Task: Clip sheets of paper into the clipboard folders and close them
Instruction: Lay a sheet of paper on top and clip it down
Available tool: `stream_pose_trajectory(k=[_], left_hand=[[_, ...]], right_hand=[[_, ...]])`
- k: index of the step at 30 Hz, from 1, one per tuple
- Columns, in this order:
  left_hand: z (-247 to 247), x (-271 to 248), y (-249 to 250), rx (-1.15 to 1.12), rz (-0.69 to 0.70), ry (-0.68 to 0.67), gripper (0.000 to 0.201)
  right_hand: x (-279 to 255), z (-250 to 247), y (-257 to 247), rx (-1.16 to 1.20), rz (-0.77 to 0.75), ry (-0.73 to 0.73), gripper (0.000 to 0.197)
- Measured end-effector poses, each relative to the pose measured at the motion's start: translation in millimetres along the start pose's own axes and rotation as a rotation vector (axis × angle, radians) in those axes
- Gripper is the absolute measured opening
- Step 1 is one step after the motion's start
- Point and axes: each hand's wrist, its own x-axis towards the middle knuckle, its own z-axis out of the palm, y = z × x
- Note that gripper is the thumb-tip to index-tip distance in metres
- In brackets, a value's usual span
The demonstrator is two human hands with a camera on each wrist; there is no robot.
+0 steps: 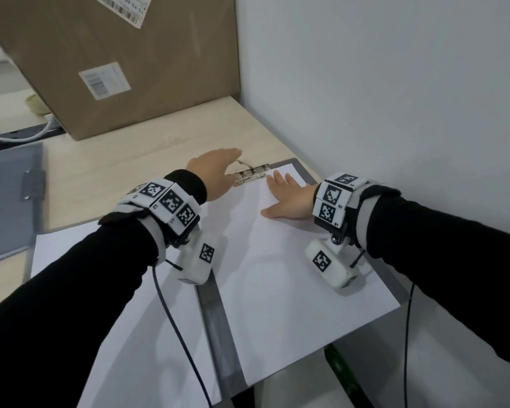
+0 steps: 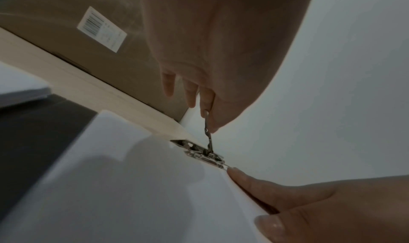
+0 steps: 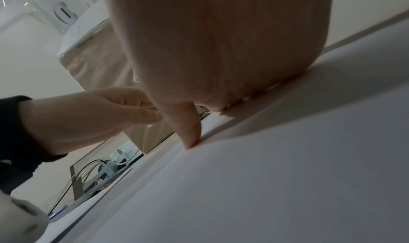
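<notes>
An open grey clipboard folder (image 1: 302, 169) lies on the desk with white sheets on both halves. The right-hand sheet (image 1: 292, 278) reaches up to the metal clip (image 1: 252, 175) at the folder's top. My left hand (image 1: 215, 169) pinches the clip's thin lever (image 2: 208, 131) between thumb and fingers, and the lever stands raised. My right hand (image 1: 289, 198) lies flat on the sheet just right of the clip, fingers straight, thumb (image 3: 188, 129) pressing the paper down. A second white sheet (image 1: 71, 254) covers the folder's left half.
A big cardboard box (image 1: 124, 63) stands at the back of the desk against the white wall (image 1: 395, 83). A closed grey folder (image 1: 9, 198) lies at the left. White cables (image 1: 18, 136) run behind it. The desk's front edge is close below the folder.
</notes>
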Motion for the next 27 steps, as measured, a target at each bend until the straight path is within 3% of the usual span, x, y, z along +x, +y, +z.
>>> stream_pose_trajectory(k=[7,11,14,22,25,27], left_hand=[[3.3,-6.9,-10.2,-0.046,0.012,-0.13,0.06],[-1.3,-9.9,-14.7,-0.069,0.032,-0.12,0.062],[-5.7,-9.7,-18.1,0.013,0.007,-0.131,0.056],[1.7,-6.8,-17.9,0.197,-0.031,-0.364,0.056],[4.5,-3.4,-13.1,0.255,-0.031,-0.422,0.044],[4.9,-1.2,-10.5,0.246,-0.052,-0.424,0.054]], right_hand=[[1.0,4.5,-2.7,-0.063,0.025,0.016,0.085],[2.8,5.7,-3.0,-0.056,0.028,0.027,0.086],[3.3,5.6,-3.2,-0.054,0.029,0.021,0.086],[4.5,7.9,-4.5,-0.022,0.03,0.031,0.086],[4.5,7.7,-5.4,-0.027,0.037,0.027,0.086],[5.1,6.6,-4.6,-0.042,0.041,0.014,0.086]])
